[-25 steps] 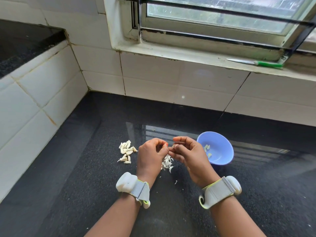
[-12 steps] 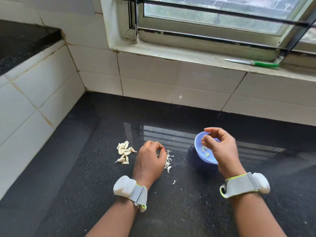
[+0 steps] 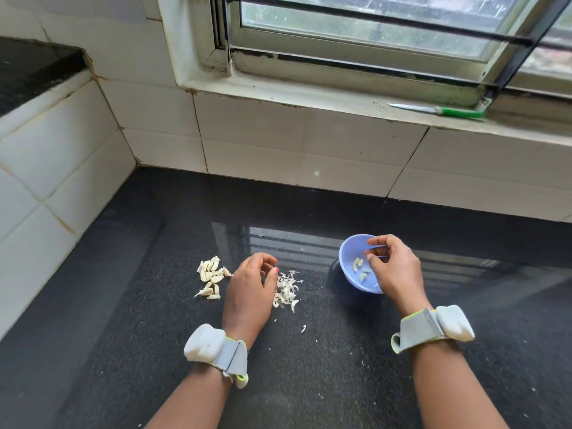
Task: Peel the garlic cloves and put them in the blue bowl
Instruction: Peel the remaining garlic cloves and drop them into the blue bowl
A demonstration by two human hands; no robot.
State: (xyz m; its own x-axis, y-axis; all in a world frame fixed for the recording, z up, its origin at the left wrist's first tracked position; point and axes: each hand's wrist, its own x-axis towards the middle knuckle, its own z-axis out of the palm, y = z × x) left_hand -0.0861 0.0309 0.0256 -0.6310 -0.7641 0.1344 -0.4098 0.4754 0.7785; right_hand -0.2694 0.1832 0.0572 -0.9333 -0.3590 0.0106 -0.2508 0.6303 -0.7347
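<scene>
A: What did the blue bowl (image 3: 351, 258) hold at this moment?

B: A few peeled cloves (image 3: 360, 269) lay on its inner wall; roughly four could be counted, though the right hand (image 3: 394, 270) hid part of the bowl. That much of the task was done.

A: And what was left?

B: A cluster of unpeeled cloves (image 3: 211, 277) lay on the tabletop (image 3: 309, 366), just left of the left hand (image 3: 249, 292). These outnumbered the peeled ones, so the job was judged less than half finished. A heap of loose skins (image 3: 287, 291) lay between the hands, near the left one.

A: How did the hands stand?

B: The right hand hovered over the bowl's near rim, fingers loosely curled and apart, nothing visible in them. The left hand hung over the tabletop between cloves and skins, fingers curled downward; whether it pinched a scrap of skin could not be told.
</scene>
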